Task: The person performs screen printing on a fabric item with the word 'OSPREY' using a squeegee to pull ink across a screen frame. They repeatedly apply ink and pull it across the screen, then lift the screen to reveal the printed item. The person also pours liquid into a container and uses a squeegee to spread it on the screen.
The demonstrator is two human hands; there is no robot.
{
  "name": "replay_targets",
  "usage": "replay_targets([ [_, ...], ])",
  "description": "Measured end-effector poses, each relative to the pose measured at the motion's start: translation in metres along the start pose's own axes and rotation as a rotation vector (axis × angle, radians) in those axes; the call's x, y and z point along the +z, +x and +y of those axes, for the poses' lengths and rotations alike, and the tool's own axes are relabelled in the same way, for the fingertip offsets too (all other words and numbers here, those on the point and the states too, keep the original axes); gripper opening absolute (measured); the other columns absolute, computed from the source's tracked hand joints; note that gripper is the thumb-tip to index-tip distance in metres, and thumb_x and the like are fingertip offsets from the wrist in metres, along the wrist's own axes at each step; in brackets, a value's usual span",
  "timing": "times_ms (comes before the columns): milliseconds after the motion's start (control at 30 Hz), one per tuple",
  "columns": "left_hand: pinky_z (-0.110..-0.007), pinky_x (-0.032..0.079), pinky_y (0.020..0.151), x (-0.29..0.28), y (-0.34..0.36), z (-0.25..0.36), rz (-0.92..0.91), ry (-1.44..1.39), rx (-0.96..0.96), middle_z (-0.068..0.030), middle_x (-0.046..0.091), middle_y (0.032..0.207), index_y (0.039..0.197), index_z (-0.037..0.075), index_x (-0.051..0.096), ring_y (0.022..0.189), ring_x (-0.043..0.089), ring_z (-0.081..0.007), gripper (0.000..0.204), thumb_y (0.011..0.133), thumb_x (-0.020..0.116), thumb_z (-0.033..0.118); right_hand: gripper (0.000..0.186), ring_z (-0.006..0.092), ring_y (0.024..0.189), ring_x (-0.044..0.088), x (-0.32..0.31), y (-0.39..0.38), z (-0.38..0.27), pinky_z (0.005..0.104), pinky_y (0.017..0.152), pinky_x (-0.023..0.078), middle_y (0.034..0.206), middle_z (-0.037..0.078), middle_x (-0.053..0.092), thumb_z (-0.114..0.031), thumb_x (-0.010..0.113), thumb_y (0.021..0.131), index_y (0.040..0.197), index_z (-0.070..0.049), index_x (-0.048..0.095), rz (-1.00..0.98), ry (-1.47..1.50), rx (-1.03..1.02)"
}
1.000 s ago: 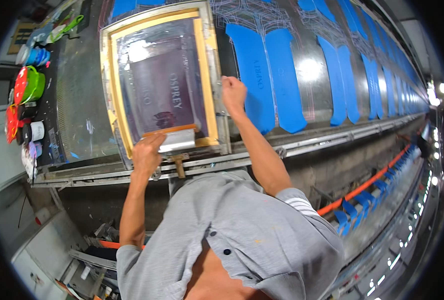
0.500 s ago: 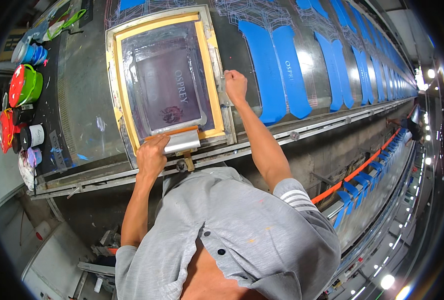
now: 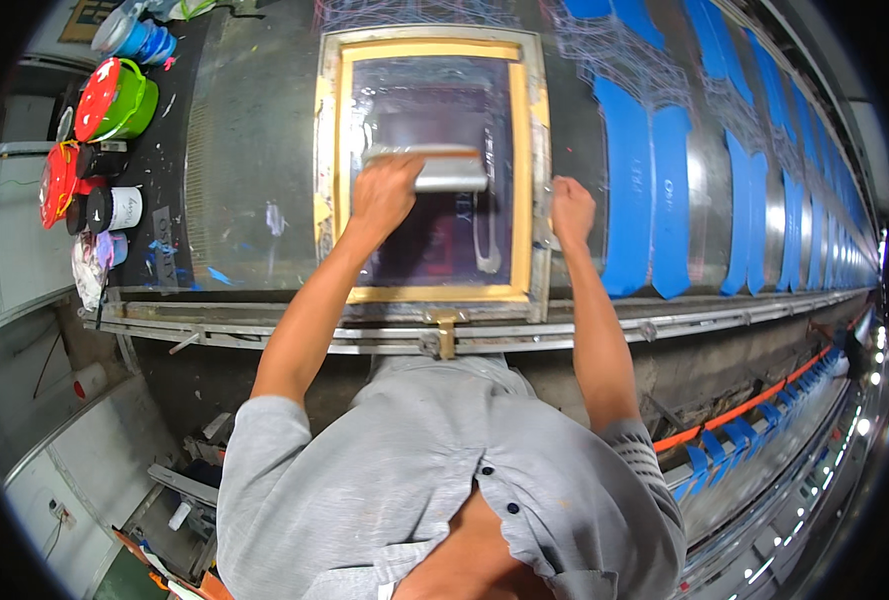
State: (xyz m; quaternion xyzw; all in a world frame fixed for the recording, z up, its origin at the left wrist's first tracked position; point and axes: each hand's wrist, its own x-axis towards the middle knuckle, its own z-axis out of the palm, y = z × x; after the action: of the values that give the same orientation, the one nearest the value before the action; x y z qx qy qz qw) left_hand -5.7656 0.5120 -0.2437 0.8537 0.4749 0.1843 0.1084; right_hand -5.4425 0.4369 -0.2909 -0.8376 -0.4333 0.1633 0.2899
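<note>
**Left hand (image 3: 384, 195) gripping squeegee (image 3: 452, 178) at framed screen (image 3: 434, 294)**

The left hand is clasping the squeegee's left end, fingers wrapped; the squeegee is spanning the screen's middle crosswise. The right hand (image 3: 572, 212) is resting curled beside the frame's right edge; any hold cannot be determined. Blue panels (image 3: 628, 205) are lying rightward.

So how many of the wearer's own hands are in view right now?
2: the left hand grips the squeegee over the yellow-edged screen; the right hand is curled beside the screen's right edge. Neither is hidden.
</note>
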Motion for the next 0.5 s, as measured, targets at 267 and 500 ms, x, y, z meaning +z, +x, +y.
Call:
replay_targets([
  [267,-0.05,0.057,0.076,-0.027,0.162,-0.041,-0.359,0.036,-0.1,-0.0207,0.074,0.088,0.092,0.011,0.08,0.085,0.072,-0.0395,0.023,0.076,0.064,0.008,0.049,0.031,0.12,0.059,-0.013,0.091,-0.19,0.0458,0.101,0.044,0.119,0.01,0.069,-0.036,0.079,0.083,0.123,-0.008,0.072,-0.23,-0.209,-0.909],
  [500,-0.048,0.058,0.07,0.005,0.106,-0.033,-0.188,0.006,-0.056,-0.0135,0.076,0.091,0.107,0.016,0.078,0.081,0.072,-0.0364,0.038,0.076,0.062,0.002,0.021,0.027,0.104,0.064,0.072,0.072,-0.157,0.0468,0.091,0.048,0.098,0.011,0.071,-0.006,0.064,0.076,0.095,-0.004,0.073,-0.314,-0.36,-0.953],
])
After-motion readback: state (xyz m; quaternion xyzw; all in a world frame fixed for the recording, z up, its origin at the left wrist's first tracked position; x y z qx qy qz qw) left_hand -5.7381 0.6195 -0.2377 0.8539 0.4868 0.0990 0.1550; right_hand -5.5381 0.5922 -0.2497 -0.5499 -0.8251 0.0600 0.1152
